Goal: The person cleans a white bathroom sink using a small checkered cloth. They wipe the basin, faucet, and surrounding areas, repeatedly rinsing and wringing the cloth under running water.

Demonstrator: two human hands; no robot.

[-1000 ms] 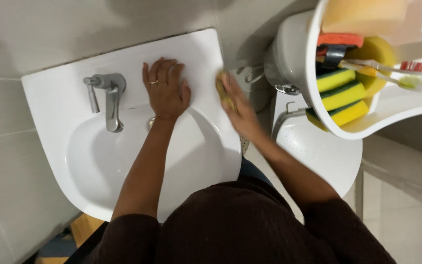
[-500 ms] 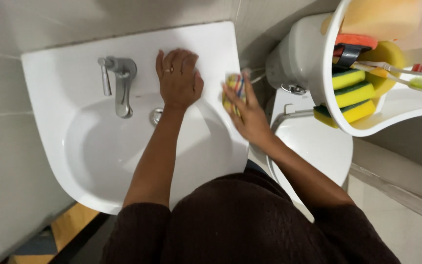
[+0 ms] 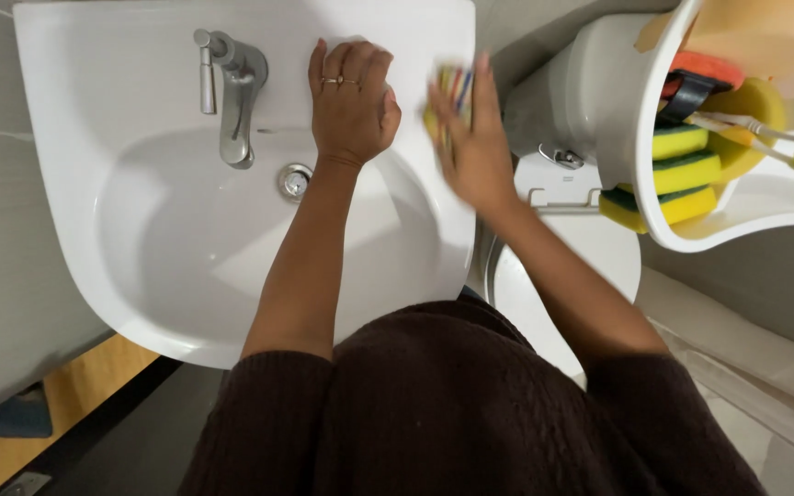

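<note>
Both hands sit apart on the white sink (image 3: 75, 211): left hand (image 3: 353, 96) pressed flat on the back ledge, right hand (image 3: 470, 138) clamping a yellow sponge (image 3: 448, 92) against the right rim; basin unwiped.

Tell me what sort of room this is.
Most likely a small bathroom: a white washbasin with a metal tap stands right beside a white toilet, and the walls are tiled. The right hand presses a sponge on the basin's rim.
</note>
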